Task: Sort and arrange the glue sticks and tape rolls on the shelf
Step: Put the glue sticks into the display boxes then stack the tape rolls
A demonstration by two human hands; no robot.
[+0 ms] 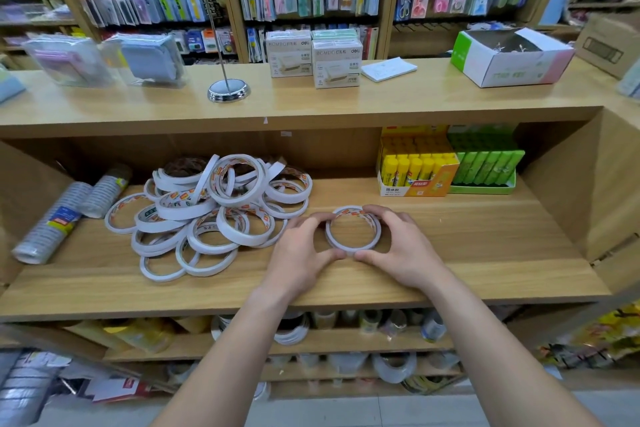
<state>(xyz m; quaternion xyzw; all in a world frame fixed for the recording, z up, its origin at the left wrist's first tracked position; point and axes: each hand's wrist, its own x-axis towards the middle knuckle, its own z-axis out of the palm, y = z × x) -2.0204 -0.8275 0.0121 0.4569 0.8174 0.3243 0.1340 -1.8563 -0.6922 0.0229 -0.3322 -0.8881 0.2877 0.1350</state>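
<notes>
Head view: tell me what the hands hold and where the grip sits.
Both the left hand and the right hand hold a white tape roll flat on the shelf, the grip on its outer rim: fingers behind, thumbs in front.

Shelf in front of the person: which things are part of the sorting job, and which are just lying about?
Part of the job: tape rolls held by left hand and right hand; loose tape pile; yellow glue sticks; green glue sticks.
Lying about: metal stand; white boxes; notepad; open carton.

The left grip (298, 253) and right grip (403, 248) curl inward.
</notes>
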